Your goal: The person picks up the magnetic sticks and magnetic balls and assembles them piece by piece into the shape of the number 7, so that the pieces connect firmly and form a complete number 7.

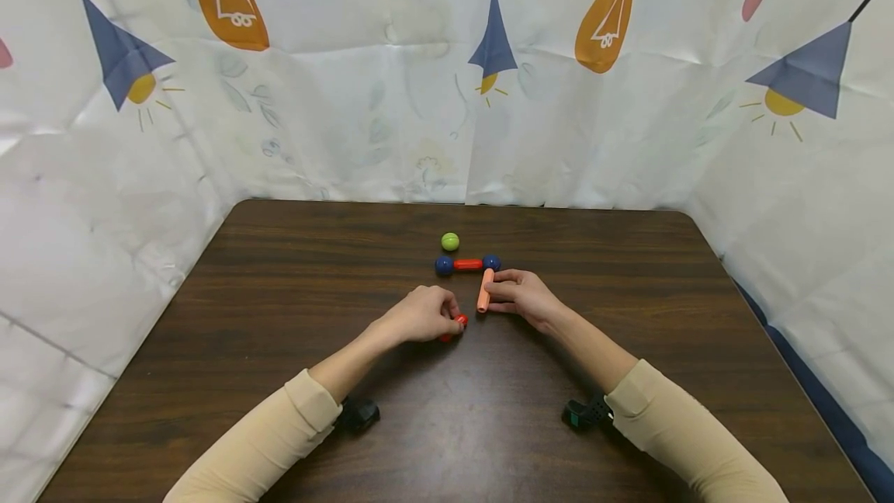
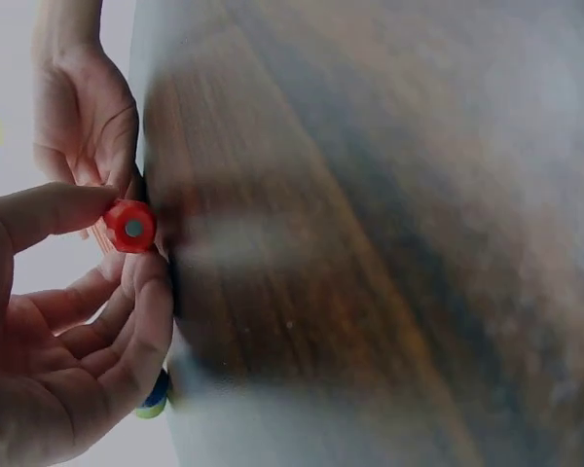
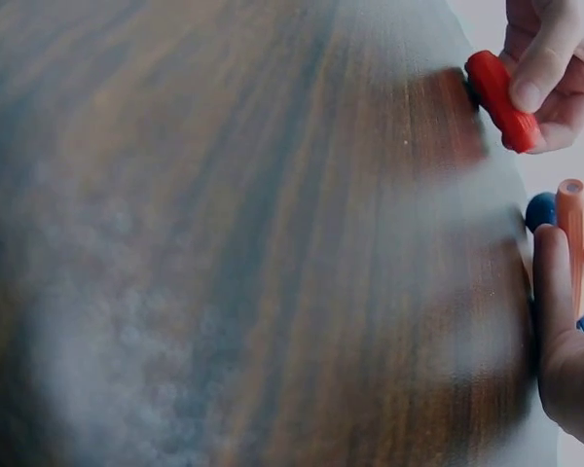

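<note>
My left hand (image 1: 421, 314) pinches a red magnetic stick (image 2: 117, 233) between thumb and fingers, just over the table. A grey magnet dot shows in its end in the left wrist view. My right hand (image 1: 525, 298) holds an orange magnetic stick (image 1: 485, 292) between thumb and fingers. The far end of this stick is at the right blue ball (image 1: 492, 261); whether they touch I cannot tell. Another red stick (image 1: 467, 264) lies crosswise between that ball and the left blue ball (image 1: 443, 265), joined to both.
Behind the joined piece sits a light green ball (image 1: 450, 241). Everything rests on a dark brown wooden table (image 1: 314, 254). A white printed curtain (image 1: 314, 123) hangs along the table's back and sides.
</note>
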Demonstrator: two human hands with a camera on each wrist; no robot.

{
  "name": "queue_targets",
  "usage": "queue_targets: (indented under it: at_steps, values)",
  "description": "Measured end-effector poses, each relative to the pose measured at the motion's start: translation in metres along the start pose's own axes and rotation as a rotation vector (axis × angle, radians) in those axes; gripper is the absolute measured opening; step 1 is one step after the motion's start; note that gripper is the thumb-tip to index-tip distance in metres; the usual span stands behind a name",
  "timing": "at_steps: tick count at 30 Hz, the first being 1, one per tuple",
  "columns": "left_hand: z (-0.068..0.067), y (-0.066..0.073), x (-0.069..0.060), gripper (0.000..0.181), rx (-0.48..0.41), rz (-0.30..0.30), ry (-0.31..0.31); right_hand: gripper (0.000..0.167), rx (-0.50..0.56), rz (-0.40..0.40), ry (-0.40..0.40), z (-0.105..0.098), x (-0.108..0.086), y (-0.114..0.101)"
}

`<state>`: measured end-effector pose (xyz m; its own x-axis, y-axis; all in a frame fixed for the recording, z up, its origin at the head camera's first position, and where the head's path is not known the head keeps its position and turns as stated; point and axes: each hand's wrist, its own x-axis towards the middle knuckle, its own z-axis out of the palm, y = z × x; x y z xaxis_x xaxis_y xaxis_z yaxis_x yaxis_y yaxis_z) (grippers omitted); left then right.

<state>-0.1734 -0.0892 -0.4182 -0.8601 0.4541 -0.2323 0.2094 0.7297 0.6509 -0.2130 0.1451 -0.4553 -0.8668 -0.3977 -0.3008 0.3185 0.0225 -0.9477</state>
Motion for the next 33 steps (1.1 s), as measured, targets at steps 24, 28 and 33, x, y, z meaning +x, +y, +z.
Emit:
queue_targets:
  at_steps: [24,28,33]
  values:
    - [0.003,-0.006,0.009,0.015,-0.230,0.065,-0.082,0.050,0.010,0.016,0.006,0.000,-0.001,0.000]
    - [0.004,-0.006,0.010,0.017,-0.281,0.069,-0.094,0.049,0.005,0.017,0.007,0.000,-0.001,-0.001]
    - [0.005,-0.006,0.011,0.017,-0.343,0.063,-0.112,0.052,0.003,0.017,0.009,-0.001,0.000,0.000]
